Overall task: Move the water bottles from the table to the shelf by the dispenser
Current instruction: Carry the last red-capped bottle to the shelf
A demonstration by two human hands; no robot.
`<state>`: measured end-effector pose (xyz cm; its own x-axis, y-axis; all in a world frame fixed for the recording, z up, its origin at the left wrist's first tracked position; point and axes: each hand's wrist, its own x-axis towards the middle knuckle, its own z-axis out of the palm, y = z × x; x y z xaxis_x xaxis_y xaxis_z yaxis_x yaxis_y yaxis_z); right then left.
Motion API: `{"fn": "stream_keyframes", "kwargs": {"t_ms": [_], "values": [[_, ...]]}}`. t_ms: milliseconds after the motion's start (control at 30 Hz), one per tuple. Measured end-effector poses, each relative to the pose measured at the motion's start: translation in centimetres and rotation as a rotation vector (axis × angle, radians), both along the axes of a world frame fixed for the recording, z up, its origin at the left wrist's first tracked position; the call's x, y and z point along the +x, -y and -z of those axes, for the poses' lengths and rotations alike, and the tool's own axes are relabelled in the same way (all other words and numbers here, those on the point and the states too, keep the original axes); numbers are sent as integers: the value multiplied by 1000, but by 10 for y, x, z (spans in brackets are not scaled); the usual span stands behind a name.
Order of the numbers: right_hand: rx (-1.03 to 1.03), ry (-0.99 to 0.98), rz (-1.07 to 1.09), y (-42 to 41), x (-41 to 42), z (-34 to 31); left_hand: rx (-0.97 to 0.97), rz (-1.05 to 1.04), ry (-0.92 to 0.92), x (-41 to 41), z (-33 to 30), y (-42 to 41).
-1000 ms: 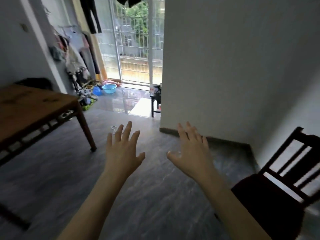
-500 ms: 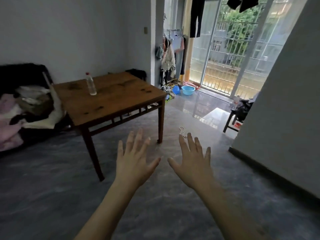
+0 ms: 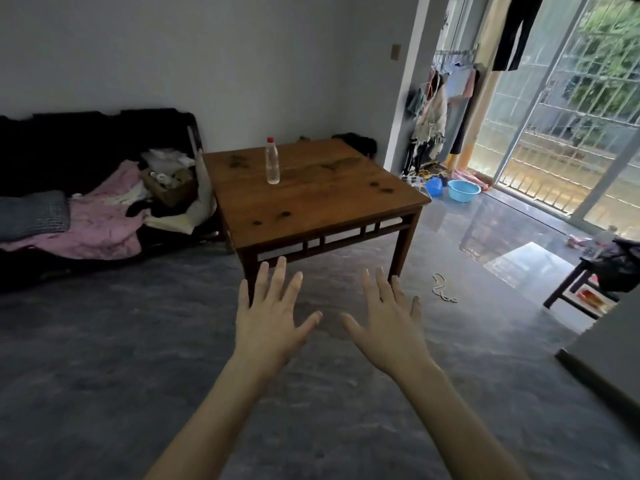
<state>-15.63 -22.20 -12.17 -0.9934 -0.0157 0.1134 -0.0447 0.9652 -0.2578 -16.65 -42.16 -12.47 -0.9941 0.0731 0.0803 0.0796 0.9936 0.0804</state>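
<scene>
**Both hands empty, one bottle on the table**

Left hand (image 3: 268, 327) and right hand (image 3: 388, 329) raised side by side over the grey floor (image 3: 104, 358), backs to the camera, fingers straight and spread, nothing in either. Well ahead of them, a square wooden table (image 3: 322, 206). On its far left part, upright and alone, a clear water bottle (image 3: 272, 161) with a red cap, far out of reach of both hands. Left of the table, touching or just beside it, a dark sofa (image 3: 79, 140) heaped with pink cloth (image 3: 104, 220) and other laundry. To the right, near the barred glass door (image 3: 571, 133), a blue basin (image 3: 464, 190) on the glossy floor, clothes on a rack (image 3: 446, 98) behind. A pale cord (image 3: 443, 289) lying on the floor just right of the table's near leg. At the far right edge, a low dark stool (image 3: 581, 289) with a dark bundle on top.
</scene>
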Motion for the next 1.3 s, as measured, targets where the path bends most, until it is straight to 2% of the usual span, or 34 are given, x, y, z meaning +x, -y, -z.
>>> {"fn": "stream_keyframes", "kwargs": {"t_ms": [233,667,900,1067,1300], "values": [[-22,8,-37,-12,-87,-4,-3,-80,42,-77,1,1],[-62,79,-144,-73,-290,8,30,-206,49,-258,1,-62],[-51,133,-321,-53,-385,3,48,-343,30,-320,3,-48],[-58,172,-362,-27,-460,10,80,-460,16,-371,13,-24],[-15,217,-407,22,-570,12,136,-485,39,-474,16,20]]}}
